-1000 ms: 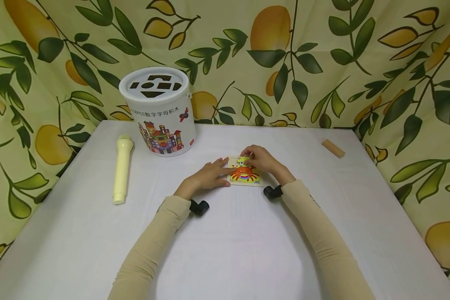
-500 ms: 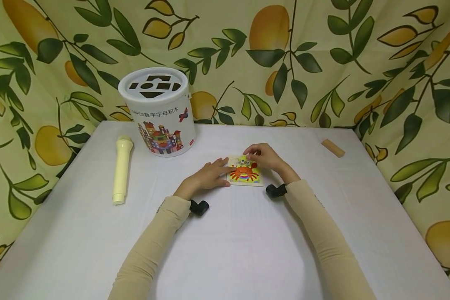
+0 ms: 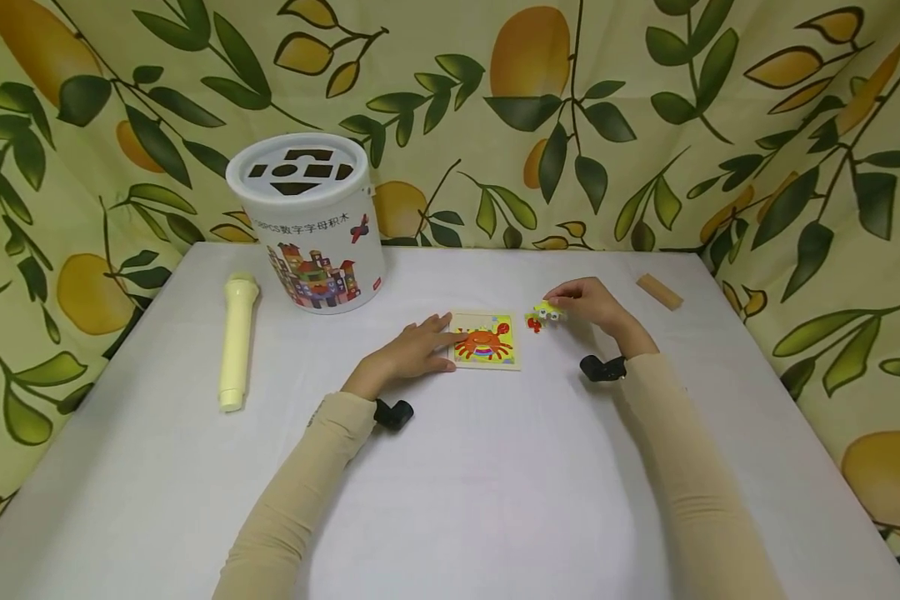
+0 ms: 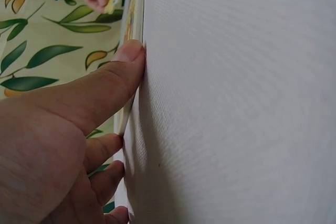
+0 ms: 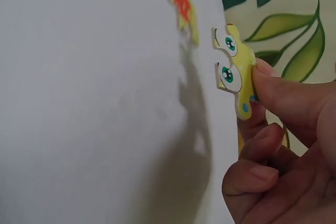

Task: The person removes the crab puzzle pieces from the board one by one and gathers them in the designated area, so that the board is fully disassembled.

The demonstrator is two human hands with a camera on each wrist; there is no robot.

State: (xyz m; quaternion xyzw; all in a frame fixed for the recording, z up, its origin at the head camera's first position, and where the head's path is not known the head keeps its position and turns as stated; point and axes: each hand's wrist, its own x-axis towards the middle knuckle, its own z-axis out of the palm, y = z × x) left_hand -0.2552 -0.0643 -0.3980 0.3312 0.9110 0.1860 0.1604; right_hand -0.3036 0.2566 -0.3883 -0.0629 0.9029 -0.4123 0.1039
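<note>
Toward the far edge of the bench, mid-width: crab puzzle board, steadied by left hand, fingers extended, grasping nothing. Off its right edge: eye piece pinched in right hand, raised near red piece on bench. Apparently at piece removal; next, probably lowering clear of red piece. Free room toward near edge; rightward, up to wooden strip.

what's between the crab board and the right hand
In the head view, a red-and-yellow piece lies beside the crab board, then comes the eyed piece the right hand pinches.
</note>
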